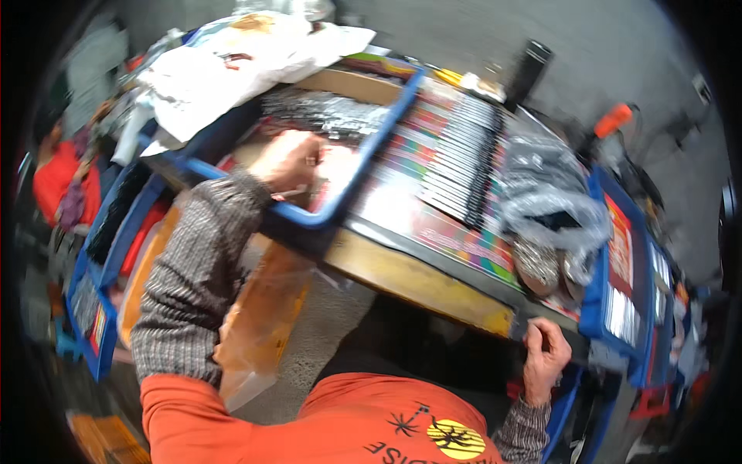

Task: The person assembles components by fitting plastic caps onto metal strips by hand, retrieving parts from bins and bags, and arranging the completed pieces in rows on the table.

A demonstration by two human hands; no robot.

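Observation:
My left hand reaches into a blue plastic bin, its fingers curled and smeared by motion; anything inside them is hidden. Beyond it in the bin lies a heap of small silvery-grey pieces, too blurred to name. Off the table's front edge is my right hand, with thumb and fingers bent together; I cannot make out anything between them. A row of slim dark and white strips lies side by side on a colourful printed sheet between the hands.
A crumpled white plastic bag covers the bin's far left. Clear bags with dark and glittery contents lie right of the strips. Further right stand blue bins. A black cylinder stands at the back; an orange-handled tool is behind the bags.

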